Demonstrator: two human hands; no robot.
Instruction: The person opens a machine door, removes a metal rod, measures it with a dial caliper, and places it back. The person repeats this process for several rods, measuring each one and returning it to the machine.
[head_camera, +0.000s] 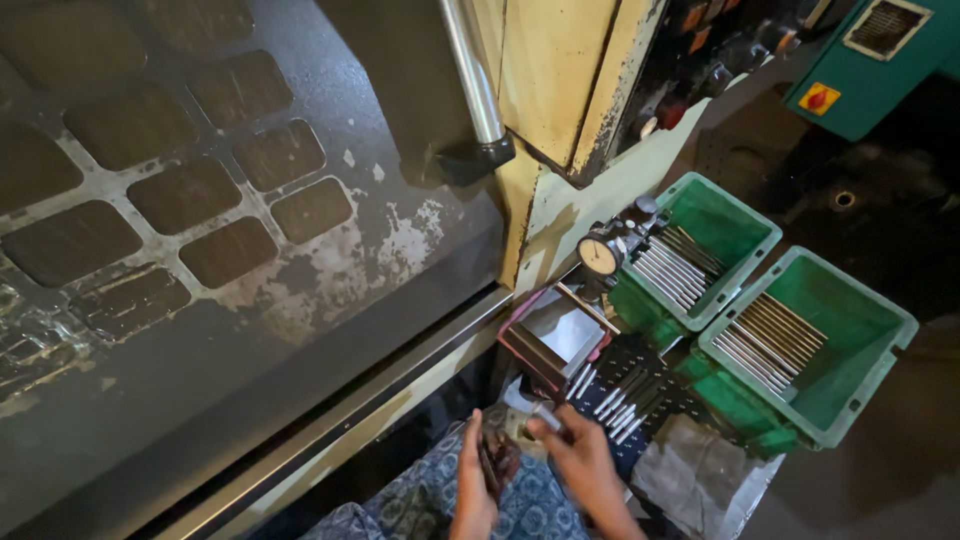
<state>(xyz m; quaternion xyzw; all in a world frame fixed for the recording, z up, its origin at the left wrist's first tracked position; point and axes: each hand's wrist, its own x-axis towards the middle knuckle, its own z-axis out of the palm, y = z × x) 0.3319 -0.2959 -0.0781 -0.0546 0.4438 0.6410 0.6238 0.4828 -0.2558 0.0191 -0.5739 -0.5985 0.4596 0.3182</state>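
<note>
Carefully, we pinch one thin metal rod (547, 413) in our right hand (580, 462); our left hand (473, 480) curls narrowly around dark pieces. Keep the rod level toward the perforated rack (640, 385) at two o'clock.

A dark, grimy floor (880, 230) is carrying everything here. Two green plastic bins are sitting on it side by side: the nearer bin (812, 345) and the farther bin (700, 245) are each holding a row of slim metal rods. Just beside them a black perforated tray (640, 385) is lying with loose metal pins (622, 410) on it, and a crumpled grey sheet (700, 475) is spreading below.
</note>
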